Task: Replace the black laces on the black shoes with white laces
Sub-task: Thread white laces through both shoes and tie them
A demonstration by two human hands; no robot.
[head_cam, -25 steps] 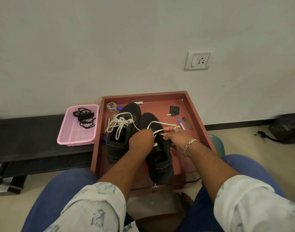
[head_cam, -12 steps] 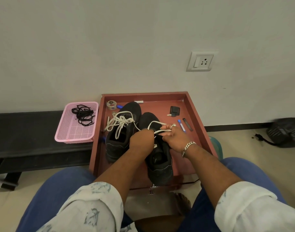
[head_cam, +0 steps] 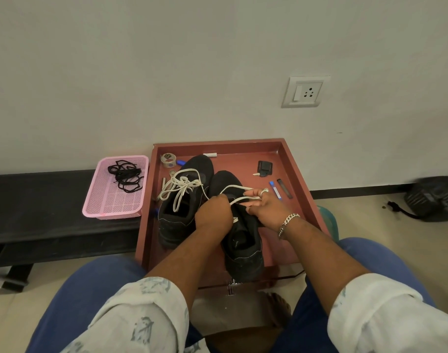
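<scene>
Two black shoes lie side by side in a red-brown tray (head_cam: 291, 159). The left shoe (head_cam: 182, 215) carries a white lace (head_cam: 182, 187) tied loosely over its tongue. Above the right shoe (head_cam: 243, 250), my left hand (head_cam: 212, 215) pinches a second white lace (head_cam: 239, 187) with curled fingers. My right hand (head_cam: 263, 207) holds a loop of that same lace between its fingers, just right of my left hand. The removed black laces (head_cam: 125, 175) lie tangled in a pink basket (head_cam: 111, 207) left of the tray.
The pink basket stands on a low black bench (head_cam: 39, 205) against the wall. In the tray are a tape roll (head_cam: 168, 159), a black key fob (head_cam: 264, 168) and a blue pen (head_cam: 275, 191). A black bag (head_cam: 434, 198) lies on the floor at right.
My right hand has shifted slightly up and right, drawing the white lace loop out over the right shoe. My left hand keeps its place.
</scene>
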